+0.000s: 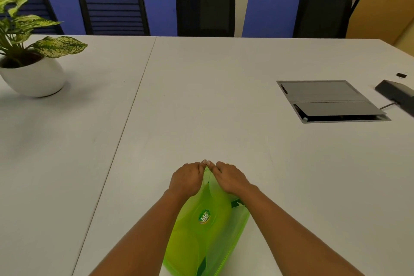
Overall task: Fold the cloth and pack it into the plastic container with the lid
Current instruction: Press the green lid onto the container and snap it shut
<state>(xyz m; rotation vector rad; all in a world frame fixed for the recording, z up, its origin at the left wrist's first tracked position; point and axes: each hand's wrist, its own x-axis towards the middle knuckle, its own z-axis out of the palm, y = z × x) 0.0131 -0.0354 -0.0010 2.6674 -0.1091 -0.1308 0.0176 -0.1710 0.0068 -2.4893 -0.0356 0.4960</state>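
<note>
A translucent green plastic container (205, 233) with a round logo sticker lies on the white table at the bottom centre, between my forearms. Its green lid flap rises at the far end. My left hand (186, 178) and my right hand (230, 177) meet at that far edge, fingers curled, thumbs touching, each pinching the flap's top edge. A dark shape shows through the plastic at the right corner and near the bottom. The cloth itself cannot be made out through the green walls.
A potted plant (31, 69) in a white bowl stands at the far left. A grey cable hatch (331, 101) is set into the table at the right, with a black device (396, 94) beyond it. Black chairs (205, 8) line the table's far side.
</note>
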